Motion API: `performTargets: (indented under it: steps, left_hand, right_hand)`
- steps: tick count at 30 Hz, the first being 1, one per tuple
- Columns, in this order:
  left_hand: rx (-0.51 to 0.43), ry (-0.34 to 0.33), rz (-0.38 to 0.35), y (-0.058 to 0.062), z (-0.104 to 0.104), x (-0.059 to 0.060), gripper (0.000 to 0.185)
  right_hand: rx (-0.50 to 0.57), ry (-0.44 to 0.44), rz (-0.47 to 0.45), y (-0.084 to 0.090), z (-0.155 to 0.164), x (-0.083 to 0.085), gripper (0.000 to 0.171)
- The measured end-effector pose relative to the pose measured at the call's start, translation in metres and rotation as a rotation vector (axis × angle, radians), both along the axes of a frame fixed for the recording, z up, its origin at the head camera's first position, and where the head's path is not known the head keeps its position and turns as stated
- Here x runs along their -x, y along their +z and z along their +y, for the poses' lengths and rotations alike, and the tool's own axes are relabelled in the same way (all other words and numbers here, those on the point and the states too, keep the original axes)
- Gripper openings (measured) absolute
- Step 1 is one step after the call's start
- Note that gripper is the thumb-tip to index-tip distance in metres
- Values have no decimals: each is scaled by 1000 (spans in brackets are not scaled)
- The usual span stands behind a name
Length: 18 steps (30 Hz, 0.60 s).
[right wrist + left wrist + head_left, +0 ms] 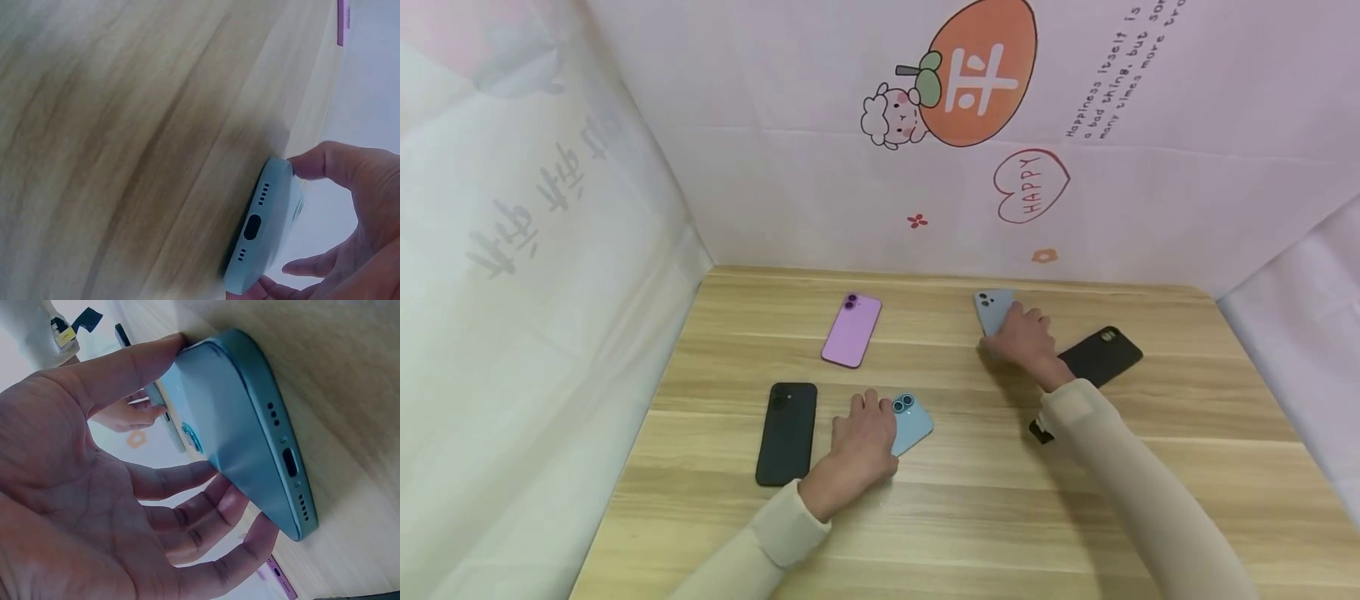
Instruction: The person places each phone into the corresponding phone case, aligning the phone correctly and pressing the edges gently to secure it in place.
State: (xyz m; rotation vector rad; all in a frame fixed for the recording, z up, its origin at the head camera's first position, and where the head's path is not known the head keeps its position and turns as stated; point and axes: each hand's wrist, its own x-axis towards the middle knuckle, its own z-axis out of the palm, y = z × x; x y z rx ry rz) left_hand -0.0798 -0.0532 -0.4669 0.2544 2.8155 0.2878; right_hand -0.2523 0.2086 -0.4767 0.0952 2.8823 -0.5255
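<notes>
Tabletop (970, 517) wood-grained; left hand (860, 443) pinching round-cornered light-blue phone (913, 427), right hand (1027, 338) pinching smooth grey-blue phone (993, 313).

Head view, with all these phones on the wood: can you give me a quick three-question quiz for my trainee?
1. True or false: the purple phone lies with its camera lenses at the end nearer the printed backdrop.
2. Multiple choice: what does the left grip hold? A) purple phone B) blue phone C) black phone
3. Fill in: the partly hidden phone by the right sleeve is ____ in colour.

Key: 1. True. 2. B. 3. Black.
</notes>
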Motion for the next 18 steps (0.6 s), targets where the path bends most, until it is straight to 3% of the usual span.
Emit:
performTargets:
  steps: [6, 13, 18]
  left_hand:
    - [-35, 10, -13, 0, 0, 1, 62]
    - [-54, 17, -8, 0, 1, 2, 66]
    - [-84, 13, 14, -1, 0, 2, 68]
  right_hand:
    - [34, -10, -51, -1, -1, 2, 93]
    - [91, 59, -70, -2, 1, 3, 101]
    - [125, 58, -76, -2, 2, 4, 104]
